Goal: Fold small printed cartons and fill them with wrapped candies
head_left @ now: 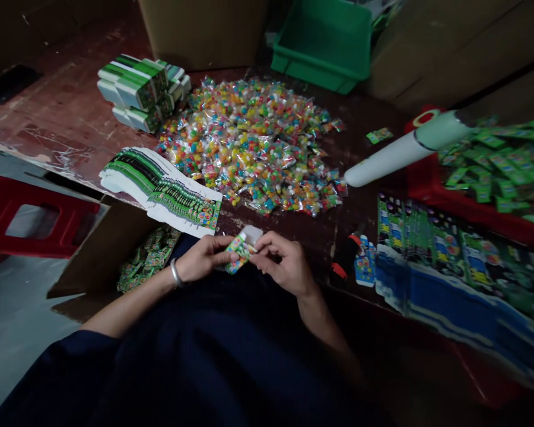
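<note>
My left hand grips a small printed carton, green with colourful pictures, between thumb and fingers. The carton is tilted, and its white end flap stands up at the open end. At that end my right hand has its fingers pinched together, touching the carton; what lies between them is too small to make out. Just beyond my hands a large heap of clear candy packets covers the table. Left of the hands, a fanned row of flat green cartons lies at the table edge.
Bundled carton stacks stand behind the fanned row. Below left, an open cardboard box holds filled-looking cartons. A green bin is at the back. Rightward lie a white roll, blue-green printed sheets and a heap of green packs.
</note>
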`<action>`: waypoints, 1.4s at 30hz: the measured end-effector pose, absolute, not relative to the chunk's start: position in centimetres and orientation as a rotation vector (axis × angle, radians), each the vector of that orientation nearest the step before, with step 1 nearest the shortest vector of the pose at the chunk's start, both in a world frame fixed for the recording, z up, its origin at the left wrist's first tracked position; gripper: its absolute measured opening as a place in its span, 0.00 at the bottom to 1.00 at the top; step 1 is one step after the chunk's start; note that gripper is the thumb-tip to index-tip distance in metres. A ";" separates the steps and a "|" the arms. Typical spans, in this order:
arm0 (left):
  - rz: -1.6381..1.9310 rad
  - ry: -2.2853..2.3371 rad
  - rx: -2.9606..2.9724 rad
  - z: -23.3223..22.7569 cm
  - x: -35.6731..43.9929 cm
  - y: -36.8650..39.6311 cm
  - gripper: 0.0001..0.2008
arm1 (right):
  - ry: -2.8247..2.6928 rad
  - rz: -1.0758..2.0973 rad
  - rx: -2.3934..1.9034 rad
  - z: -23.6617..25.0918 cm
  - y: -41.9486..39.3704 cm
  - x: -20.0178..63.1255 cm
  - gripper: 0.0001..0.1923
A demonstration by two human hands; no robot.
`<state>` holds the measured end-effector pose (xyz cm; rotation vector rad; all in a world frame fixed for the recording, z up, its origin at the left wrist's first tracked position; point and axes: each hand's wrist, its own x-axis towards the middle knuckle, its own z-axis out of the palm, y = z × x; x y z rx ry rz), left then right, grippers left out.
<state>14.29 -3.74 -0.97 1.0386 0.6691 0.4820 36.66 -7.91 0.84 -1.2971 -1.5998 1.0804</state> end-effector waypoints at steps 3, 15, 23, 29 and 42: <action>0.671 0.796 1.033 -1.1 15.6 -4.0 0.20 | -1.354 0.864 -1.366 -0.1 -8.4 36.0 0.21; 1.125 0.987 1.206 -3.2 18.2 -5.1 0.32 | -1.115 0.611 -1.410 -4.1 -7.8 33.2 0.15; 0.951 0.836 1.333 -3.3 17.3 -5.4 0.31 | -1.222 0.545 -1.380 -5.0 -8.2 33.4 0.11; 1.005 0.885 1.222 -3.7 17.8 -5.9 0.27 | -1.195 0.502 -1.402 -5.0 -8.3 32.8 0.11; 0.819 0.857 1.080 -2.5 17.2 -4.0 0.23 | -1.170 0.651 -1.340 -4.8 -7.7 33.7 0.08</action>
